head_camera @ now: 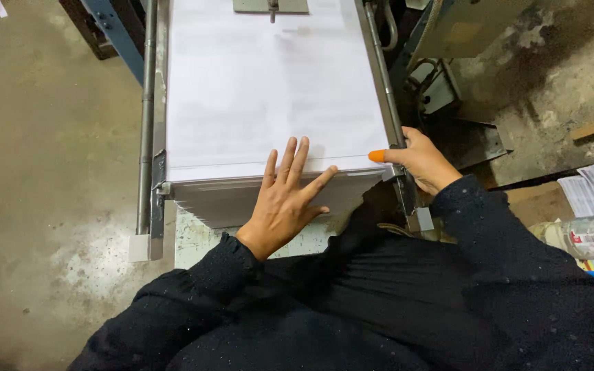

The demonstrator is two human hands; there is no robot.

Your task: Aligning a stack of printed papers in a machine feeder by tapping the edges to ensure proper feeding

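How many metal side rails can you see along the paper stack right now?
2. The left rail runs down the paper stack beside the floor. The right rail has the right hand on its near end; the left hand rests on the paper.

Single view: head camera, worn by person, looks steeply down and forward over own chest and black sleeves. Close range; near edge of paper stack (269, 89) fills upper middle, far edge cut by top of picture. Metal side rail (147, 117) runs up left of stack. Concrete floor (42, 158) visible left and right. No second view, no overlap.
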